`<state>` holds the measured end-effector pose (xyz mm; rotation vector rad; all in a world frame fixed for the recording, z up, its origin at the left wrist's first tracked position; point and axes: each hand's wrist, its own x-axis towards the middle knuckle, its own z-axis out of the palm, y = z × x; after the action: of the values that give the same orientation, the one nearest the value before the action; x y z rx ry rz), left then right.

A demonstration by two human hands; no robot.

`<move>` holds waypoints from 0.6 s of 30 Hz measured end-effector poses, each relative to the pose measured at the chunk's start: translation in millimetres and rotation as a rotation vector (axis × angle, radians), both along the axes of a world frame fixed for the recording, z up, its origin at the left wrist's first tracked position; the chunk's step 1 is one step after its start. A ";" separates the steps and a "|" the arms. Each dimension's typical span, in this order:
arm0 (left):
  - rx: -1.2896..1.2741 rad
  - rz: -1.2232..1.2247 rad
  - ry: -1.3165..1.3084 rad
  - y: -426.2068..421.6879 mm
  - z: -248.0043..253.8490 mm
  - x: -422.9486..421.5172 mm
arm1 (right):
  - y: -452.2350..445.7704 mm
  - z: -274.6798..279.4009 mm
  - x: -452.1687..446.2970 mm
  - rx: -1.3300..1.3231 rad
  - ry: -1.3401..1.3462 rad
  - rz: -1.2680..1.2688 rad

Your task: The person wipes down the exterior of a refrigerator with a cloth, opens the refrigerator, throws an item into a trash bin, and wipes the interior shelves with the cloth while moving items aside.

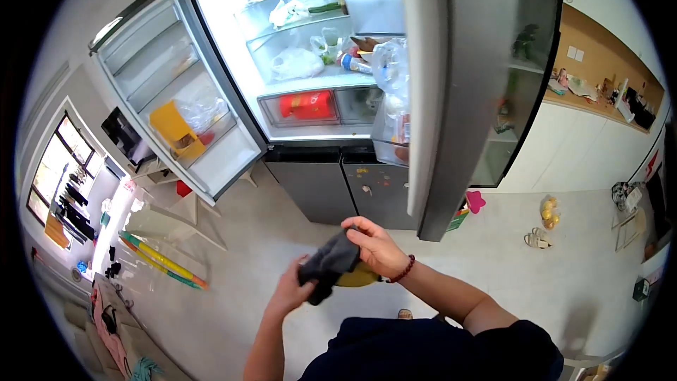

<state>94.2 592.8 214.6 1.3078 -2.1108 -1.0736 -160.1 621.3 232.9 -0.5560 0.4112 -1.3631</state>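
Lower centre, we noted left hand point(288, 289) and right hand point(381, 248) gripping a dark grey cloth point(330, 257); upper centre, a fridge point(305, 187) stood open.

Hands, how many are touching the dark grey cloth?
2. The left hand holds the dark grey cloth at its lower left, and the right hand holds its upper right. I see no others.

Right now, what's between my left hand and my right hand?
In the head view, a bunched dark grey cloth lies between them, gripped by your left hand and right hand. A yellowish piece, unclear what, shows beside it.
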 end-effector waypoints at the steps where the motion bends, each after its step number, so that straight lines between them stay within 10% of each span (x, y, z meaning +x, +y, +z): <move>1: -0.022 0.098 0.042 -17.1 6.5 9.0 | -22.1 0.1 1.3 -0.008 -0.013 0.015; 5: -0.065 0.390 0.099 -106.6 9.1 41.4 | -105.6 -15.7 3.9 0.015 0.060 -0.062; 18: -0.746 0.053 0.420 -450.5 100.9 -44.1 | -342.8 63.1 -28.7 0.057 0.058 -0.928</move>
<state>50.1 142.2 315.5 0.6955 -1.8526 -0.3995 -188.7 278.6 296.0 -0.3568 0.8108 -2.2119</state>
